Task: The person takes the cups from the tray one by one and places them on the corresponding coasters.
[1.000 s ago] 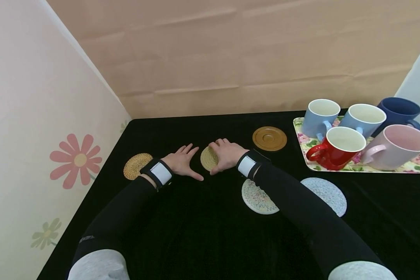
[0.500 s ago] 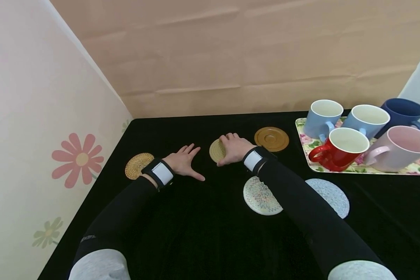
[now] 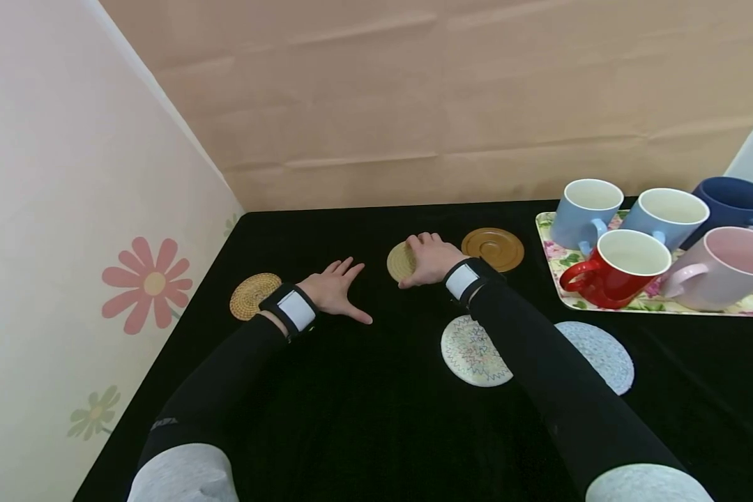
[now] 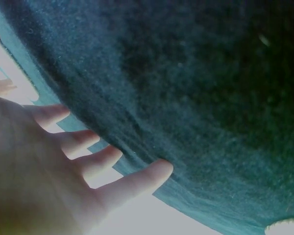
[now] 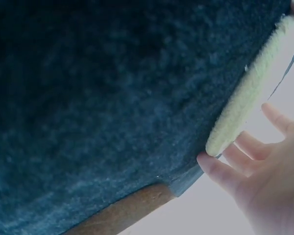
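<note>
In the head view my right hand point(image 3: 434, 258) grips a pale yellow-green woven coaster point(image 3: 399, 262) by its edges, partly covering it. The right wrist view shows fingertips along one rim of the coaster point(image 5: 250, 93) and the thumb at its far end; it lies close over the black cloth. My left hand point(image 3: 332, 288) is empty, its fingers spread and thumb held out. Left of it, a golden woven coaster point(image 3: 251, 295) lies partly behind the wristband. Close to the right hand is a brown wooden coaster point(image 3: 494, 249).
A floral tray point(image 3: 558, 237) at the back right bears several mugs, among them a red mug point(image 3: 618, 272) and a pink mug point(image 3: 721, 272). A patterned white coaster point(image 3: 470, 352) and a speckled pale coaster point(image 3: 602, 355) lie partly under the right forearm. Brown paper point(image 3: 414, 104) hangs behind.
My right hand has shifted the pale woven coaster to the right and slightly back, nearer the brown wooden one. The left hand has stayed almost in place.
</note>
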{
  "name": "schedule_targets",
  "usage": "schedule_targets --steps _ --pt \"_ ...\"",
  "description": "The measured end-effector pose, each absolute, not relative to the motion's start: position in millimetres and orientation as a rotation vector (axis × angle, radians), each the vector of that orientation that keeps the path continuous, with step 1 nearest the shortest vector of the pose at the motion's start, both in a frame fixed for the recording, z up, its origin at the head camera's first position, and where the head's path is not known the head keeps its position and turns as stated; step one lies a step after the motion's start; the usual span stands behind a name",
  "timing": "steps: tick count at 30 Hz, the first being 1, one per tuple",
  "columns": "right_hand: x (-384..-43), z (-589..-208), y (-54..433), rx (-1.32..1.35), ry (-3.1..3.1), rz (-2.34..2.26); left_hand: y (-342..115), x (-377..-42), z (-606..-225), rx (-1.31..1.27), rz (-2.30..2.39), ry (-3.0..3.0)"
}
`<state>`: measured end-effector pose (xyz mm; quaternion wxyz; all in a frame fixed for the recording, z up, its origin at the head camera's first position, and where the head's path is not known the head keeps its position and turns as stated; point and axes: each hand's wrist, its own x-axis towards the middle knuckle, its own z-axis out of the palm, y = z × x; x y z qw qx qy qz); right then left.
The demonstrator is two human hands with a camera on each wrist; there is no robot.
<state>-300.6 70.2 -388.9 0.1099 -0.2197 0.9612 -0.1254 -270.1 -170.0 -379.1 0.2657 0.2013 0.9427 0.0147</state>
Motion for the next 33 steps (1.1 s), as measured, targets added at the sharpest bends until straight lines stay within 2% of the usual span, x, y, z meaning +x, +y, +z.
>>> schedule_targets --steps 33 --pt "-317.2 -397.4 80.3 -0.52 2.893 -0.473 -170.8 -272.5 -381.9 0.532 0.05 2.534"
